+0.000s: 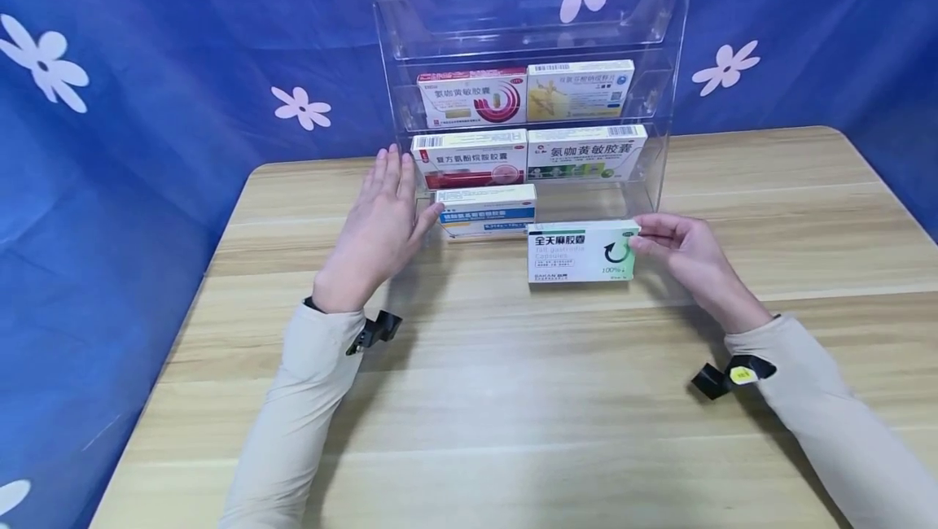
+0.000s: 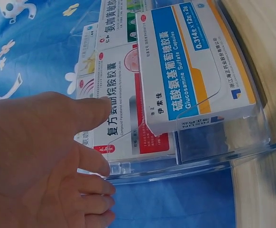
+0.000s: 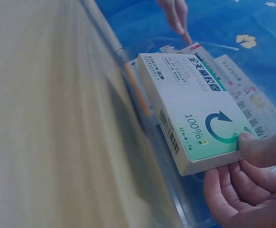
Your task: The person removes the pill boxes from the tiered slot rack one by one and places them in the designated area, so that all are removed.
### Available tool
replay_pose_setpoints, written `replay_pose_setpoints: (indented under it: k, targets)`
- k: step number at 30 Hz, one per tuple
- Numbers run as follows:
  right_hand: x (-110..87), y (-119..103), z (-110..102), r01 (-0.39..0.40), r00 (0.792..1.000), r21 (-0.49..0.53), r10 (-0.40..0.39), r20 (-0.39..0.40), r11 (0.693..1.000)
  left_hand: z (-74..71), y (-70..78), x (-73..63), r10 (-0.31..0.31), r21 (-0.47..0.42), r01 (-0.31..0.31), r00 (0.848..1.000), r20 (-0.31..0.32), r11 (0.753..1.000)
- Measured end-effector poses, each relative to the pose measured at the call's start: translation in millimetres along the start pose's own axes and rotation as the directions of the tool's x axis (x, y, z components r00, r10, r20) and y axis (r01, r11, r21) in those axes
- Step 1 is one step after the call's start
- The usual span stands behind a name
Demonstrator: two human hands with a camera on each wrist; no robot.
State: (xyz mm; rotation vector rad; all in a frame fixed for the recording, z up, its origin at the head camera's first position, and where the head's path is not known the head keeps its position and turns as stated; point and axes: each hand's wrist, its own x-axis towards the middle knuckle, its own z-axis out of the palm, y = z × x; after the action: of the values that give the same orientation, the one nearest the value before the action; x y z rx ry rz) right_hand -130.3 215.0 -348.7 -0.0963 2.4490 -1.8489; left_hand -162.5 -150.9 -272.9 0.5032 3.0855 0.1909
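My right hand (image 1: 681, 256) pinches a white and green medicine box (image 1: 579, 256) by its right end, thumb on the printed front and fingers behind. The box is upright, in front of the lowest tier of a clear acrylic rack (image 1: 597, 199). My left hand (image 1: 377, 228) lies at the rack's left side with fingers straight, holding nothing; whether it touches the rack I cannot tell. Nearest its thumb is a blue and white medicine box (image 1: 487, 212) in the lowest tier, also large in the left wrist view. In the right wrist view the green box (image 3: 195, 109) covers part of the rack.
The middle tier holds a red and white box (image 1: 469, 159) and a white and green box (image 1: 586, 156). Above them stand a red box (image 1: 472, 99) and a white and yellow box (image 1: 579, 93). A blue flowered cloth (image 1: 183, 65) hangs behind the wooden table (image 1: 498, 399).
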Motion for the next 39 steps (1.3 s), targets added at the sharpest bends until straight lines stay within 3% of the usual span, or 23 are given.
replay_pose_setpoints:
  k: [5, 12, 20, 26, 35, 37, 39]
  targets:
    - [0.2, 8.9, -1.7, -0.099, 0.992, 0.045, 0.095, 0.082, 0.994, 0.3, 0.3, -0.8, -0.007, 0.003, 0.007, 1.000, 0.006, 1.000]
    - [5.3, 18.7, -3.2, -0.217, 0.968, 0.184, 0.186, 0.170, 0.959, 1.8, 0.0, -1.3, 0.006, 0.001, -0.006, 1.000, 0.000, 1.000]
    - [13.8, 20.0, -5.7, -0.324, 0.934, 0.149, 0.291, 0.209, 0.934, 2.5, -0.2, -1.2, 0.006, -0.002, -0.006, 1.000, 0.002, 1.000]
    - [18.9, 17.7, -7.3, -0.376, 0.916, 0.078, 0.358, 0.180, 0.923, 1.9, -0.1, -0.9, 0.005, 0.004, -0.005, 1.000, -0.001, 1.000]
    - [17.7, 14.1, -7.2, -0.348, 0.932, 0.003, 0.345, 0.115, 0.938, 0.2, -0.1, -1.6, -0.003, 0.006, 0.003, 1.000, 0.005, 1.000]
    - [9.6, 7.2, -8.1, -0.244, 0.964, -0.159, 0.256, 0.064, 0.957, -0.2, 0.7, -2.1, -0.002, 0.011, 0.002, 1.000, 0.010, 1.000]
    - [-0.8, 0.1, -6.8, -0.071, 0.997, -0.346, 0.081, 0.016, 0.936, -0.3, 1.1, -2.3, 0.000, 0.009, 0.000, 1.000, 0.014, 1.000]
